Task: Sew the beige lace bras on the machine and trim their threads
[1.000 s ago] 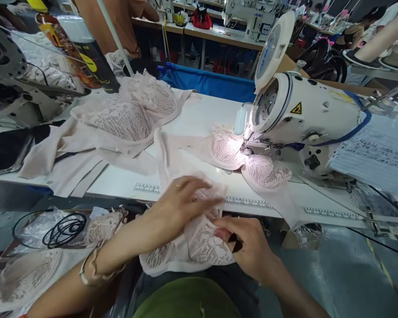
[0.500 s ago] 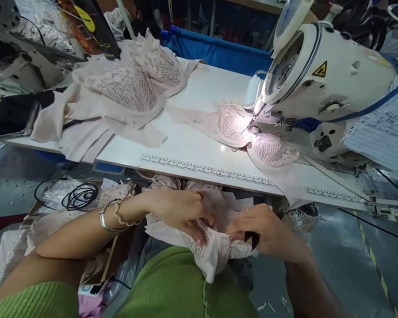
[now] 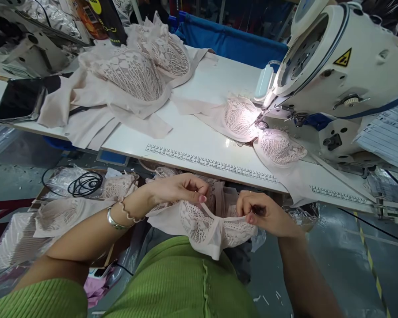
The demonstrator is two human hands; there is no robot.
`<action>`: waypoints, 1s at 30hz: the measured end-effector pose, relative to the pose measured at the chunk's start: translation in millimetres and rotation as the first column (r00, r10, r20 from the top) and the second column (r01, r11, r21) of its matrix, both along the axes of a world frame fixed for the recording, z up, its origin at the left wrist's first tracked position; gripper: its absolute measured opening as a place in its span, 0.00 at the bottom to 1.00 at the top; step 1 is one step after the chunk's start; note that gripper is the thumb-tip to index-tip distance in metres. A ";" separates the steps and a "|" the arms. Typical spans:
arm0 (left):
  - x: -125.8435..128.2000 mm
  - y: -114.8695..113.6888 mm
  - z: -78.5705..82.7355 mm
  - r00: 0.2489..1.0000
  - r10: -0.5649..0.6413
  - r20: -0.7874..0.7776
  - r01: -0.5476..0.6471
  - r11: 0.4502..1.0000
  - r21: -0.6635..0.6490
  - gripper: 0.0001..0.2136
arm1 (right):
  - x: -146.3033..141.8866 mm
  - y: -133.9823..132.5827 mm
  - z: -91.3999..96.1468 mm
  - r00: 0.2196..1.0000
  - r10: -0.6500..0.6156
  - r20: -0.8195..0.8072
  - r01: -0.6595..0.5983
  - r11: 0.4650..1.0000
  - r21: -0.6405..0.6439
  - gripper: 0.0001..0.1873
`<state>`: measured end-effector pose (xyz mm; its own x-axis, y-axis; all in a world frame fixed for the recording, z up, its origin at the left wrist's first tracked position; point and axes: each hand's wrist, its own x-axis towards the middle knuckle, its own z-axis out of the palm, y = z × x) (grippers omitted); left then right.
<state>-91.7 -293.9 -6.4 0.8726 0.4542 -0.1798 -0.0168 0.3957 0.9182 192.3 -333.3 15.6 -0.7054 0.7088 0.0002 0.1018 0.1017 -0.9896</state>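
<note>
Over my lap, below the table's front edge, hangs a pale pink lace bra (image 3: pixel 199 225). The fingers of my left hand (image 3: pixel 184 190) pinch the upper edge of one cup. My right hand (image 3: pixel 263 212) is closed on the top edge of the other cup, and something dark shows within its curled fingers. Between the hands the cups' edges dip to the centre piece. Another lace bra (image 3: pixel 278 145) lies on the table under the lit needle area of the sewing machine (image 3: pixel 338 66).
Several stacked lace bras (image 3: pixel 129 84) lie on the white table (image 3: pixel 192 145), left of the machine. A phone (image 3: pixel 18 99) rests at the far left. Black cord (image 3: pixel 86 183) and plastic lie in a box at lower left. A blue cloth bin (image 3: pixel 232 42) stands behind.
Both hands have risen slightly, and the bra with them. My left hand has shifted from inside the cup to its top edge, so the lace cups now show more openly.
</note>
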 end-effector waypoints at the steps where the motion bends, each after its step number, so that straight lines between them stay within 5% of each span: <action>1: 1.4 -2.9 -3.8 0.998 0.062 0.021 -0.061 0.997 -0.050 0.22 | -0.4 -1.4 -4.6 0.998 -0.031 -0.055 0.028 0.997 -0.065 0.31; 5: 13.2 -15.7 -18.0 0.923 0.347 0.167 -0.292 0.913 -0.283 0.23 | -7.0 -9.8 -26.7 0.940 -0.200 -0.277 0.110 0.945 -0.309 0.29; 10: 28.6 -27.1 -21.7 0.824 0.501 0.265 -0.366 0.827 -0.427 0.27 | -18.7 -14.8 -47.7 0.848 -0.294 -0.441 0.131 0.922 -0.364 0.33; 23: 30.3 -30.1 -13.1 0.792 0.539 0.286 -0.408 0.816 -0.409 0.28 | -18.5 -14.4 -54.3 0.837 -0.275 -0.474 0.136 0.942 -0.306 0.37; 30: 29.6 -25.7 -7.8 0.836 0.479 0.267 -0.386 0.860 -0.333 0.28 | -5.1 -5.8 -39.5 0.920 -0.183 -0.347 0.117 0.972 -0.203 0.30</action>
<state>-62.1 -319.6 -14.2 0.6243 0.7770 -0.0807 -0.5240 0.4931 0.6944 187.1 -339.1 -23.9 -0.5664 0.8179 0.1012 -0.2646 -0.0642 -0.9622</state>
